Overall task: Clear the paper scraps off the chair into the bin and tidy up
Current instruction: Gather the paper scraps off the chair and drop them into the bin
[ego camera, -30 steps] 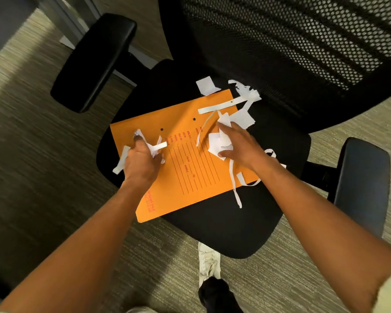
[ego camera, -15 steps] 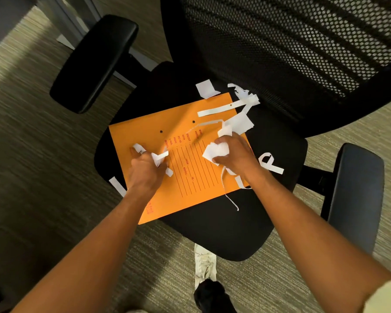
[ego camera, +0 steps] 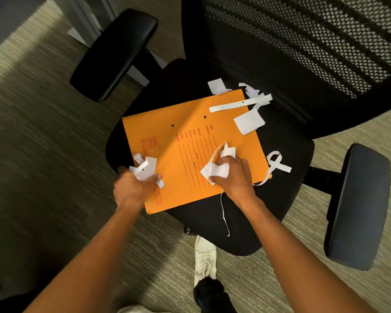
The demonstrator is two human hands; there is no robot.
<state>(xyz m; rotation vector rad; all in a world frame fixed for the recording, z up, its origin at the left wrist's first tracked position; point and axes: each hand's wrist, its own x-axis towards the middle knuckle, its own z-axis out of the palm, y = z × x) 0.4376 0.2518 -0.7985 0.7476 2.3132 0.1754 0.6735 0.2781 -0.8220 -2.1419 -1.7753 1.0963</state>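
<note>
An orange file folder [ego camera: 190, 141] lies on the black seat of an office chair [ego camera: 287, 145]. My left hand [ego camera: 131, 190] is closed around a bunch of white paper scraps [ego camera: 145, 169] at the folder's left front edge. My right hand [ego camera: 234, 177] grips another wad of scraps [ego camera: 217, 169] over the folder's front right, with a thin strip [ego camera: 224, 213] dangling from it. Loose scraps remain at the folder's far right: a square piece [ego camera: 250, 122], a long strip [ego camera: 239, 103], a small piece [ego camera: 217, 86]. A looped strip [ego camera: 277, 162] lies on the seat to the right. No bin is in view.
The chair's mesh backrest [ego camera: 303, 41] rises at the far right, with armrests at the far left [ego camera: 115, 53] and at the right [ego camera: 359, 206]. My white shoe [ego camera: 204, 260] stands on the striped carpet below the seat's front edge.
Both hands have pulled back toward me with their scraps. The right hand left the far cluster and carries its wad over the folder's front; the strip once by the left hand is gone from view.
</note>
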